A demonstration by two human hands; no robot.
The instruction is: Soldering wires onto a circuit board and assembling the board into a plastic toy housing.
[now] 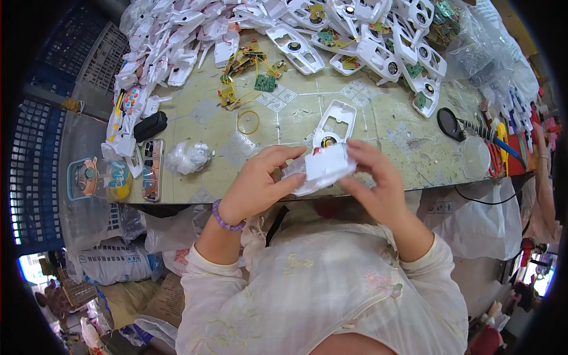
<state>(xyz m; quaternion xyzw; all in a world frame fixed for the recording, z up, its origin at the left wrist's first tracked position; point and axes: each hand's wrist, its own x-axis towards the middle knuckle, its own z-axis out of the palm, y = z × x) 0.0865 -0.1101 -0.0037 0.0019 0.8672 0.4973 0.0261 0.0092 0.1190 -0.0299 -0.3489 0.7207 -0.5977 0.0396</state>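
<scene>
A white plastic housing (329,165), tilted, is held above the near edge of the table between my two hands. My left hand (260,177) grips its left end, with the thumb against the near side. The fingers of my right hand (378,183) curl around its right end, partly smeared by motion. A small red spot shows at the housing's upper left. Just beyond it, partly hidden by it, a white frame-shaped shell (340,116) with a round speaker (328,141) lies on the table.
White shells (296,47) and loose parts heap along the far side. Green circuit boards (265,83) with yellow wires lie before them. A yellow ring (248,122), crumpled clear plastic (189,157) and a phone (152,170) are at left; a soldering iron (503,148) and clear cup (475,157) at right.
</scene>
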